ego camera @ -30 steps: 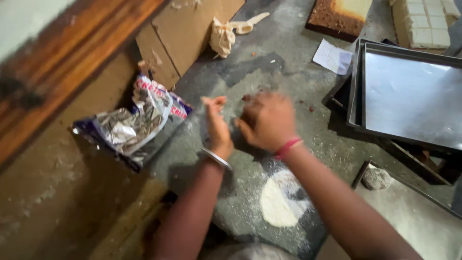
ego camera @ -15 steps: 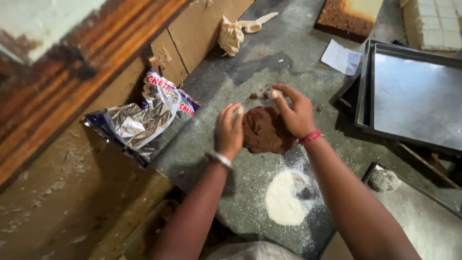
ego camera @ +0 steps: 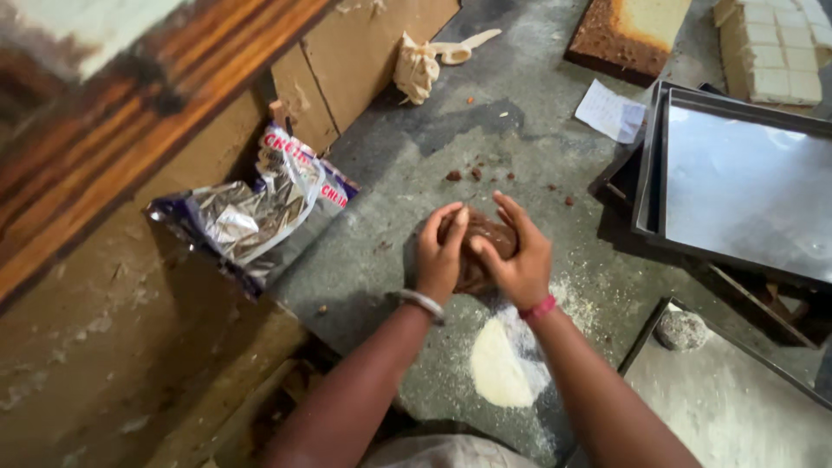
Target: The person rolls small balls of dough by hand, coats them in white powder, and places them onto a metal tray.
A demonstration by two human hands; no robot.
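Both hands, left hand and right hand, had closed in from either side and were clamped on the brown dough lump at mid-frame on the grey worktop, cupping where they were pressing before, above the flour patch.

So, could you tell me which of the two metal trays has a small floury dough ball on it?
The near tray, at the lower right by the right hand; the dough ball lies at its corner. The far tray beyond it is bare and shiny.
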